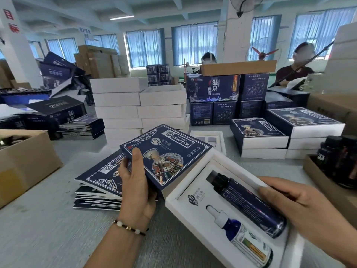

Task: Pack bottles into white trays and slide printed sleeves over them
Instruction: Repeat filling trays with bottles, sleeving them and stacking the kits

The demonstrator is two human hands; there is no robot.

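While your left hand (pixel 135 182) grips 1 printed sleeve (pixel 166 155), thumb on its face, above the pile of flat sleeves (pixel 96 180), your right hand (pixel 309 209) holds the white tray's (pixel 193 165) right rim, fingers curled. Bare grey table (pixel 48 229) lies open at your near left; a cardboard box (pixel 25 161) bounds its far-left edge. Tray contents: 1 dark black-capped bottle (pixel 249 204), 1 blue dropper bottle (pixel 241 236), lying side by side in the recesses.

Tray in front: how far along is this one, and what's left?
Done: both bottles, the tall dark bottle and the dropper bottle, lie in the white tray. In hand: the left hand holds a printed sleeve; the right hand steadies the tray. Left: sliding the sleeve on.
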